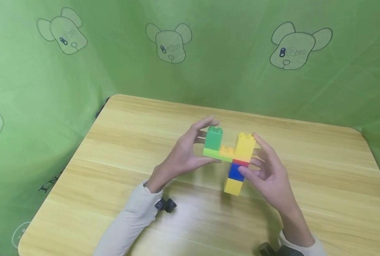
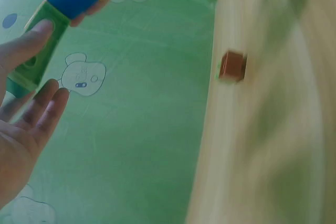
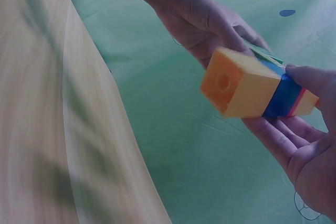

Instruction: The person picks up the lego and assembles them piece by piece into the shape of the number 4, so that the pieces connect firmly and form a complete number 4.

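Both hands hold one toy brick build up over the table. Its light green plate (image 1: 211, 153) carries a green brick (image 1: 213, 138) at the left, a low orange brick (image 1: 226, 152) in the middle and a tall yellow brick (image 1: 245, 147) at the right. Under the right end come a thin red layer (image 1: 240, 163), a blue brick (image 1: 236, 171) and a lower yellow brick (image 3: 254, 85). My left hand (image 1: 183, 154) pinches the green end, thumb beneath the plate. My right hand (image 1: 273, 177) grips the right column, thumb on the blue brick, index finger by the tall yellow brick's top.
The wooden table (image 1: 113, 160) spreads under both hands. A small brown block (image 2: 232, 66) sits on it in the left wrist view. Green cloth (image 1: 215, 81) with printed bear heads hangs behind and beside the table. Dark wrist devices (image 1: 166, 205) sit at both cuffs.
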